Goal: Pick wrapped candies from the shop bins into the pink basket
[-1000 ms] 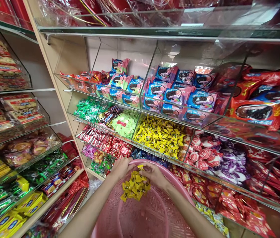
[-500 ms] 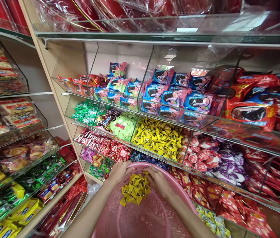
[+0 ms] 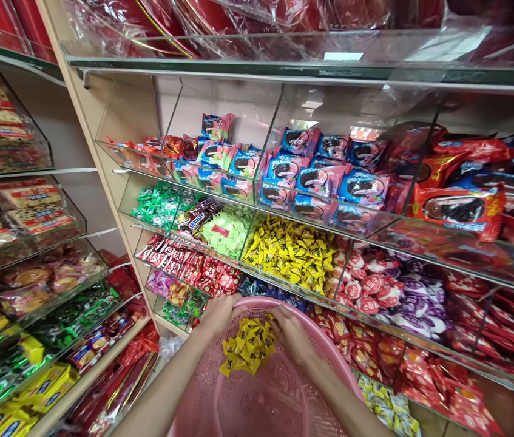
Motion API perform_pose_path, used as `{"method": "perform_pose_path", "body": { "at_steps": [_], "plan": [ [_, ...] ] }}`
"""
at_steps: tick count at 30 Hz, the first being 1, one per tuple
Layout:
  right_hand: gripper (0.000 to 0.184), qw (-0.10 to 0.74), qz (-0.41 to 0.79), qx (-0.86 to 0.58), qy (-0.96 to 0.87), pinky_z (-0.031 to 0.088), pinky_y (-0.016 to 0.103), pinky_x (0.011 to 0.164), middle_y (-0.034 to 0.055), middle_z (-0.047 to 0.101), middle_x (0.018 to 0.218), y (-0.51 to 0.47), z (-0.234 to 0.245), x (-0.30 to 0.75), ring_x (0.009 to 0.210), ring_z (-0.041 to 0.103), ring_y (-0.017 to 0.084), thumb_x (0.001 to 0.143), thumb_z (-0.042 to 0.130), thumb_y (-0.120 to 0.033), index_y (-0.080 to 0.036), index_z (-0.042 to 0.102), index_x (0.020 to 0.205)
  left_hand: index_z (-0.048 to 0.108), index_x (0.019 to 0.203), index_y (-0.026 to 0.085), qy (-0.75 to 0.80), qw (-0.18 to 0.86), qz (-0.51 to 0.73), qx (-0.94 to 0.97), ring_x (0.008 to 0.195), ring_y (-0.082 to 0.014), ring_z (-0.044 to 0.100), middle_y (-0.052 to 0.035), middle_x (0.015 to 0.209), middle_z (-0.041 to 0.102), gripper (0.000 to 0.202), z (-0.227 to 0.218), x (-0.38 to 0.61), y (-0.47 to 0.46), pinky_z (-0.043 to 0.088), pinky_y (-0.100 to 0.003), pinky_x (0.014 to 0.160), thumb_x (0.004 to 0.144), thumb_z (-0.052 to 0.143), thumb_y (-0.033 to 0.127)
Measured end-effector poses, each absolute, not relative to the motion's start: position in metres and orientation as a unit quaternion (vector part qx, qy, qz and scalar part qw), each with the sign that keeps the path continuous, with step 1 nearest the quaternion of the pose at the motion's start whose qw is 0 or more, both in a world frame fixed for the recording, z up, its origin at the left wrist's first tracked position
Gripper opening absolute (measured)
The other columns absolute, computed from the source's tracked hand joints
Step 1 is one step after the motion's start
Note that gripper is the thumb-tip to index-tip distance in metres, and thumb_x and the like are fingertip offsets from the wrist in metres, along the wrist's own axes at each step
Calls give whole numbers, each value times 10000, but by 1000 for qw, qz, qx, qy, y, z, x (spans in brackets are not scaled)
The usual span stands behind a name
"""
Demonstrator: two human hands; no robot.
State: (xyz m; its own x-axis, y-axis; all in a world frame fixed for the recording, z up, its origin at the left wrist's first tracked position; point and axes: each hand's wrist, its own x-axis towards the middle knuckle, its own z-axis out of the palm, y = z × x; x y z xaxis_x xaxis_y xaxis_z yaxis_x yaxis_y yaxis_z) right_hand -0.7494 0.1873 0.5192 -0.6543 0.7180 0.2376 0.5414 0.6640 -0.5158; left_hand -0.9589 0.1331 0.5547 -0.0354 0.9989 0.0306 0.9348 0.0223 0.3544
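Note:
A pink plastic basket (image 3: 284, 400) sits low in the middle of the view with a small heap of yellow wrapped candies (image 3: 247, 346) on its mesh bottom. My left hand (image 3: 218, 312) grips the basket's far rim, fingers curled over it. My right hand (image 3: 290, 334) reaches inside the basket, its fingers bent and pressed into the right edge of the yellow heap. Just behind the basket, a clear bin holds many more of the same yellow candies (image 3: 295, 252).
Clear tiered bins fill the shelving ahead: green candies (image 3: 161, 203), light green packets (image 3: 227, 230), red packets (image 3: 193, 264), red and purple round sweets (image 3: 397, 291), cookie packs (image 3: 320, 173) above. A second shelf unit (image 3: 24, 273) with packaged snacks stands at the left.
My right hand, which pinched one yellow candy above the heap a second ago, has come down onto the heap. The left hand stays on the rim. The view shifted slightly.

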Motion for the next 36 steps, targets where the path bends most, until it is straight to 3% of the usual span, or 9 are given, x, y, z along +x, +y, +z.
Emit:
{"method": "perform_pose_path", "body": {
  "at_steps": [13,18,25,32,36],
  "plan": [
    [265,181,203,-410,-871,410,266,730,66,603,1065,181,531,-750,915,575,202,839,442,-229,-229,524,1090,579,945,254,707,109,123,687,794,-204,602,-57,825,644,401,556,-959,135,368,-234,624,852,307,533],
    [217,104,167,-446,-873,363,249,628,59,619,939,180,531,-748,839,569,204,812,482,-237,-208,509,1026,580,939,257,707,105,120,689,794,-200,606,-53,820,647,402,554,-960,136,372,-231,625,852,303,535],
    [190,-8,113,-470,-875,323,255,607,75,611,895,179,529,-742,840,563,226,771,518,-169,-188,535,959,572,917,244,703,101,123,694,783,-206,618,-47,798,653,407,553,-960,137,367,-234,612,855,295,535],
    [258,1,132,-470,-873,350,276,686,94,614,933,180,529,-742,923,548,226,793,443,-136,-183,539,1028,565,932,250,699,101,129,697,796,-208,618,-45,817,659,387,554,-961,137,371,-238,621,863,294,519],
    [247,57,166,-480,-860,355,262,652,71,609,896,185,530,-739,848,552,202,755,468,-154,-177,514,996,567,940,251,700,105,126,695,802,-211,619,-48,824,659,384,555,-961,137,375,-241,621,861,303,518]
  ]
}}
